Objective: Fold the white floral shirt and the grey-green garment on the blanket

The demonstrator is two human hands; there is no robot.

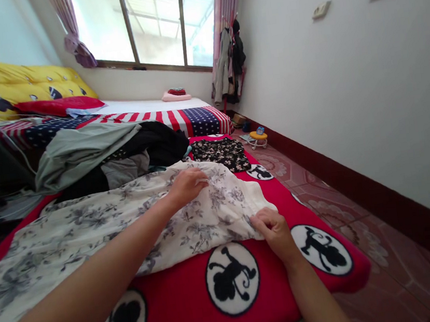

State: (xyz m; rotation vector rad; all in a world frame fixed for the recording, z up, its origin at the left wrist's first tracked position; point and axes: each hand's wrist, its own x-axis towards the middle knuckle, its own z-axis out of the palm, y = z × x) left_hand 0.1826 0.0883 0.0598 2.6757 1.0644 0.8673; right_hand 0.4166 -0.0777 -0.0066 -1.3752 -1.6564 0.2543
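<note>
A long white skirt [100, 217] with grey flowers lies spread across the red blanket [177, 301], running from the lower left to a plain white band at its right end. My left hand [187, 186] is closed on its upper side, pinching the cloth between thumb and fingers. At the near corner of the white band, my right hand [273, 229] grips the edge with curled fingers. Beyond the skirt lies a black floral top [222, 154], flat on the blanket. Left of that is a heap of grey and black clothes [119, 149], touching the skirt's far side.
Behind stands a bed with a stars-and-stripes cover [173, 120], a red pillow [61, 105] and a folded pink stack [176, 95]. A small yellow stool [258, 136] is on the tiled floor. Clothes hang on a rack [228, 60] in the corner. A white wall runs along the right.
</note>
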